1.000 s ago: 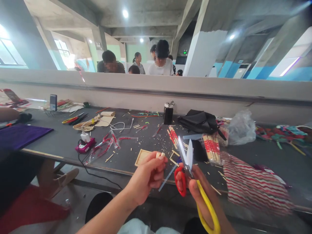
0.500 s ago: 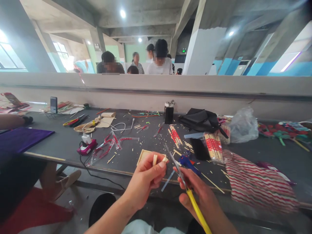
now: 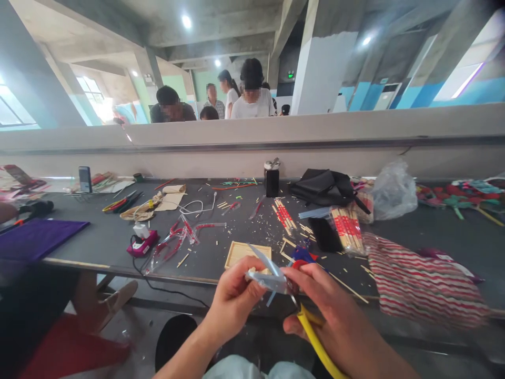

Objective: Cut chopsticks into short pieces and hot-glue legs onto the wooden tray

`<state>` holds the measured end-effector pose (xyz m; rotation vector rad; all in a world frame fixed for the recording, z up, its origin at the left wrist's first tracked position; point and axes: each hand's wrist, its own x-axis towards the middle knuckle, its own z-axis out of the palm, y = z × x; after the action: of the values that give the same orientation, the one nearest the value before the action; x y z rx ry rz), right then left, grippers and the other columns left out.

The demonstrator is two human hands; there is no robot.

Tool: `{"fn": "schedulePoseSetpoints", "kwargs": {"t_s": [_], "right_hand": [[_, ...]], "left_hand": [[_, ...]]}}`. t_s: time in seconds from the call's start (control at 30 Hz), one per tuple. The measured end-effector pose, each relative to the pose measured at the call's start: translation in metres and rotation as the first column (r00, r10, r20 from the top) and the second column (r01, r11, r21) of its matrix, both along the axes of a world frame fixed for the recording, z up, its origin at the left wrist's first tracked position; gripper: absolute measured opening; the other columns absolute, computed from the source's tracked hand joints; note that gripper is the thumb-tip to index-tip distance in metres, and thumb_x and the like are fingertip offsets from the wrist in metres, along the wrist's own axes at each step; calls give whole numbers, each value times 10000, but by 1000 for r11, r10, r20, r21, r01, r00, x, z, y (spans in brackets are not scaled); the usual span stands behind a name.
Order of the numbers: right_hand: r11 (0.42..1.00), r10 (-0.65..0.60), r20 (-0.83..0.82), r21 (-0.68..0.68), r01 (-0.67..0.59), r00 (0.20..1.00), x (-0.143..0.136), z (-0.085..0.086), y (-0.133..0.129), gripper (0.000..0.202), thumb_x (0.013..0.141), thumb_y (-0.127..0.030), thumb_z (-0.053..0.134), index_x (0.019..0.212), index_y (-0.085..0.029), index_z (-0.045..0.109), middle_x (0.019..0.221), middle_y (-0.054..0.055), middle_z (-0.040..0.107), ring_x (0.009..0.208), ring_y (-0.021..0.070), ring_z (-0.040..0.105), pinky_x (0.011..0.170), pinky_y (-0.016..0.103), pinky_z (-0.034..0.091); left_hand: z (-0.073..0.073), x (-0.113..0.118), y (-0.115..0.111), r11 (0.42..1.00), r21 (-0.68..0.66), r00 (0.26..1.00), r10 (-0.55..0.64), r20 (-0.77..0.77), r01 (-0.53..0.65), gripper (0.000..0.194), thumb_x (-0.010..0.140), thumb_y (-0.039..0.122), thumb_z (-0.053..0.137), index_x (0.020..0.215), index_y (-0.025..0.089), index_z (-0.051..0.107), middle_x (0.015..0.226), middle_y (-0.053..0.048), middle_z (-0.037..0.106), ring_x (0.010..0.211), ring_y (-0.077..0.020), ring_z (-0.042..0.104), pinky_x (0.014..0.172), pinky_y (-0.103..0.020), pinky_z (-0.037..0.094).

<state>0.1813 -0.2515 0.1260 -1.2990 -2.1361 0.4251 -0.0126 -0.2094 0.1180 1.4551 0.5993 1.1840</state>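
My left hand [image 3: 235, 291] is closed, pinching small pale wooden pieces [image 3: 265, 271] between thumb and fingers. The fingers and the blades hide most of them. In my right hand [image 3: 329, 302] is a pair of scissors [image 3: 315, 339] with yellow handles. The scissor blades are spread apart and reach across the wooden pieces at my left fingertips; whether they touch is not clear. Just behind my hands, a shallow wooden tray-like frame [image 3: 232, 257] lies on the dark table. A blue-handled tool [image 3: 303, 255] lies beyond my right fingers.
Loose sticks and offcuts are scattered over the table [image 3: 213, 263]. Bundled sticks [image 3: 347, 230], a black phone [image 3: 325, 235] and a striped cloth [image 3: 426, 281] lie to the right. A purple power strip [image 3: 142, 245] with a cord is at left. A co-worker sits far left.
The scissors have moved left and their blades have opened, now across the wooden pieces. My right hand has come close to my left. The wooden frame shows more fully.
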Motion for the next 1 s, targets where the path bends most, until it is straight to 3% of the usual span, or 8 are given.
{"fn": "schedulePoseSetpoints", "kwargs": {"t_s": [0.23, 0.43, 0.67, 0.87, 1.0], "right_hand": [[999, 3, 93, 47, -8, 996, 1, 6, 2, 608, 791, -241, 705, 1305, -313, 387, 1069, 59, 467, 952, 228, 548, 817, 376, 502], [995, 35, 144, 88, -49, 989, 3, 12, 0, 613, 789, -173, 661, 1329, -280, 393, 1075, 89, 484, 960, 248, 555, 817, 398, 516], [993, 61, 197, 91, -81, 979, 1, 11, 2, 547, 860, -137, 530, 1354, -250, 325, 1058, 106, 455, 946, 253, 546, 797, 434, 520], [985, 37, 215, 156, -72, 976, 0, 4, 2, 717, 664, 41, 446, 1318, -227, 325, 1081, 123, 430, 982, 296, 516, 796, 492, 510], [988, 61, 158, 128, -82, 985, -2, 2, 2, 702, 686, 47, 422, 1321, -229, 306, 1131, 122, 427, 1037, 279, 484, 860, 467, 488]], "left_hand": [[1, 0, 0, 983, 170, 997, 74, -4, -72, 146, 847, 328, 606, 858, 185, 631, 745, -3, 591, 659, -106, 487, 595, -209, 351], [1, -4, -3, 989, 92, 982, 124, -140, -112, 151, 849, 321, 588, 801, 185, 633, 718, -9, 598, 612, -111, 471, 551, -215, 332], [0, -4, -4, 976, 170, 967, 170, -188, -139, 175, 831, 352, 598, 837, 190, 666, 719, -22, 624, 612, -130, 490, 562, -234, 344], [0, -2, -5, 950, 280, 961, 200, -192, -142, 116, 858, 261, 562, 882, 206, 662, 757, -24, 647, 657, -139, 537, 622, -239, 384], [-3, 1, -5, 939, 306, 960, 219, -173, -159, 130, 869, 275, 545, 884, 194, 646, 757, -36, 640, 658, -147, 536, 636, -250, 397]]}}
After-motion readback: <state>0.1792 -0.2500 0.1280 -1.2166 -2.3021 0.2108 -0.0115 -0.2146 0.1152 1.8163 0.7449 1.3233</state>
